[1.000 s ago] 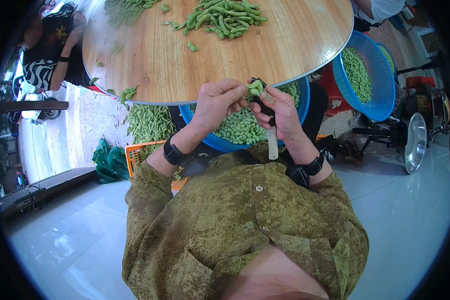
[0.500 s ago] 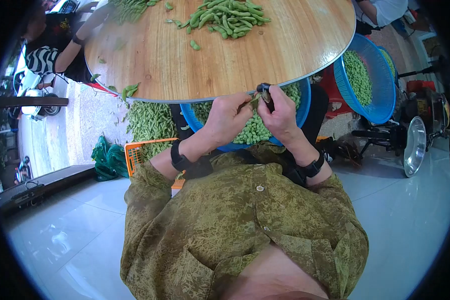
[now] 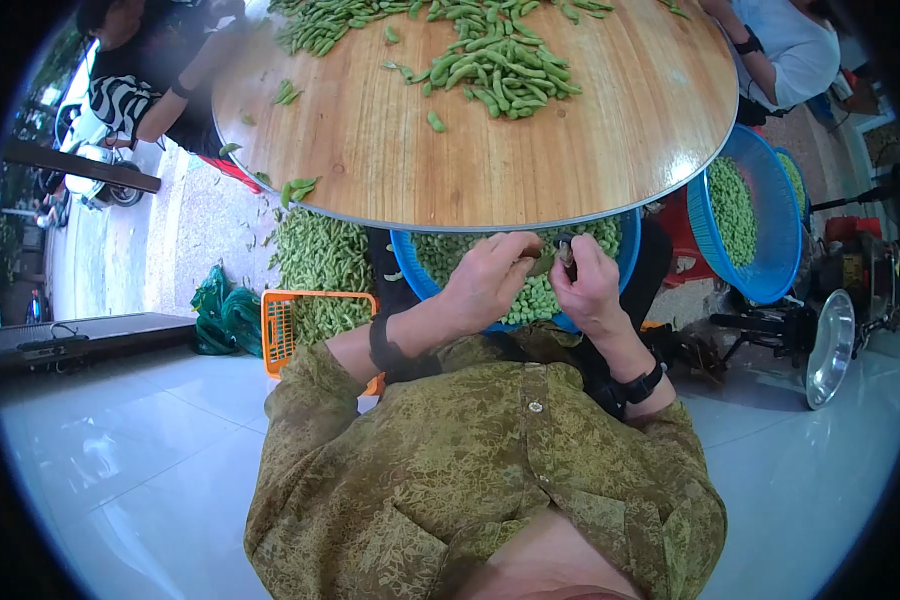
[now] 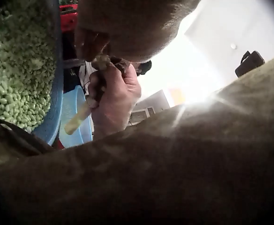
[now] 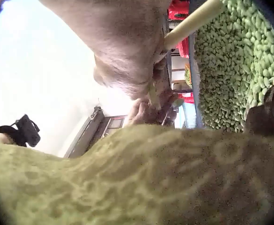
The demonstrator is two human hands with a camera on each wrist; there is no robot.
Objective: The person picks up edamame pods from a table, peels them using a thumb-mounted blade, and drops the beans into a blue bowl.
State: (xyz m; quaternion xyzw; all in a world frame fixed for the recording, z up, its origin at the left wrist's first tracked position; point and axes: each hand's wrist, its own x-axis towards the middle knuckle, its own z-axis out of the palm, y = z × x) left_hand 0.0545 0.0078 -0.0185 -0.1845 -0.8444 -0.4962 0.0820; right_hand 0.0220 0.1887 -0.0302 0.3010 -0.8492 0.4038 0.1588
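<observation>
Both hands meet over a blue basket (image 3: 407, 262) of shelled green beans (image 3: 532, 300), just below the table edge. In the head view my left hand (image 3: 485, 283), fingers curled, pinches a green soybean pod (image 3: 542, 264) beside the right fingertips. My right hand (image 3: 592, 285) grips a tool with a dark upper part (image 3: 566, 250). The tool's pale handle (image 4: 79, 118) sticks out below the fist in the left wrist view. That same handle crosses above the beans in the right wrist view. Fingers hide most of the pod and the tool's working end.
Piles of pods (image 3: 500, 75) lie on the round wooden table (image 3: 370, 160). An orange basket (image 3: 280, 335) stands beside more pods at left. Another blue basket (image 3: 705, 225) of beans and a metal basin (image 3: 830, 350) are at right. Two other people sit at the table.
One second ago the hands held an opened pod with beans showing; now they hold a mostly covered pod. The head view has tilted, so the table appears lower and more of it shows.
</observation>
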